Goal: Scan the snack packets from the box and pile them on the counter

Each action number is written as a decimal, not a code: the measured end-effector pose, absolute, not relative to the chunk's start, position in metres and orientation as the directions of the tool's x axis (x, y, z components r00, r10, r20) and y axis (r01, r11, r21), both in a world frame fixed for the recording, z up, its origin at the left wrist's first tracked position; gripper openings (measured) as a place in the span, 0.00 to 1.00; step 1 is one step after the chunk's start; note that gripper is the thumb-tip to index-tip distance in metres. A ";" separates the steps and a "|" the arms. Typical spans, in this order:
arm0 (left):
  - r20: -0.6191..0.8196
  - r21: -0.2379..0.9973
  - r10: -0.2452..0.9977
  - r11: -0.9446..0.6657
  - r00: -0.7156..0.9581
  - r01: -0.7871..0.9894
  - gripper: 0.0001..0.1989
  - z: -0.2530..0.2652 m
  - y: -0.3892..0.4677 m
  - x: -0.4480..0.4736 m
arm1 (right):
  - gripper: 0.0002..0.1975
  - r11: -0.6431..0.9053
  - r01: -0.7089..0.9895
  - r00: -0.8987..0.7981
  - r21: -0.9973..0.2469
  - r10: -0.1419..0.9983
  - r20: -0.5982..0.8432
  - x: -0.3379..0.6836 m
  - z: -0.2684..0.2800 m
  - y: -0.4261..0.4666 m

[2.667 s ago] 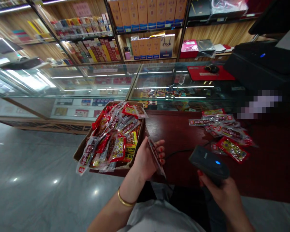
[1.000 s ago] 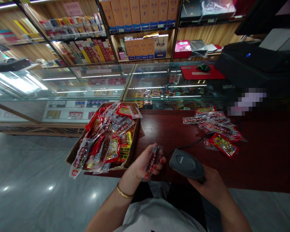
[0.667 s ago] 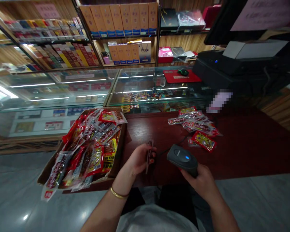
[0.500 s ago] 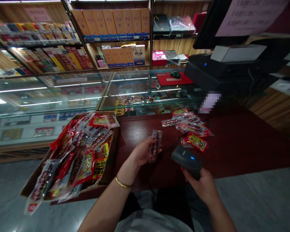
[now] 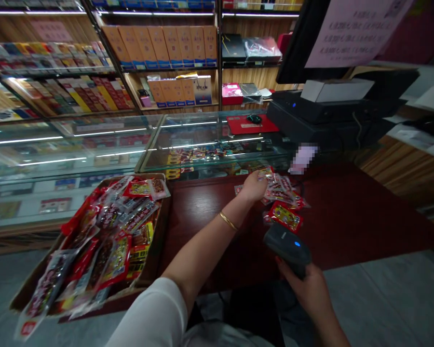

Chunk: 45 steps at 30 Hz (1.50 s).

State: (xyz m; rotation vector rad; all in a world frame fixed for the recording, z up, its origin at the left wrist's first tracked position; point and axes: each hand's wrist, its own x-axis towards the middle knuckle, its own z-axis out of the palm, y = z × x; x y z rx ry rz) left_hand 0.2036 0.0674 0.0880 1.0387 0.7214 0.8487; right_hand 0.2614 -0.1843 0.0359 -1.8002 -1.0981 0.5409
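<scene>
My left hand (image 5: pixel 255 186) reaches over the left part of a small pile of snack packets (image 5: pixel 280 189) on the dark red-brown table. Its fingertips are hidden, so whether it grips a packet cannot be told. In my right hand (image 5: pixel 307 284) is a dark barcode scanner (image 5: pixel 288 246) with a lit blue light, its head angled up and left. Just beyond the scanner lies a red and yellow snack packet (image 5: pixel 285 216), at the near side of the pile.
An open cardboard box (image 5: pixel 157 226) full of red, yellow and clear snack packets stands at the left. Behind the table (image 5: pixel 347 217) runs a glass display counter (image 5: pixel 191 127) with a red mouse pad (image 5: pixel 244 126). A monitor (image 5: pixel 292 43) stands at the right back.
My left hand has moved right and away from me, from mid-table to the pile. The packet it held is no longer visible in it. My right hand still holds the scanner.
</scene>
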 end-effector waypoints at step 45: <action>-0.332 0.782 0.941 0.313 0.066 -0.539 0.23 0.099 -0.101 -0.064 | 0.18 -0.076 0.474 0.240 -0.877 0.970 0.046 0.198 0.028 -0.152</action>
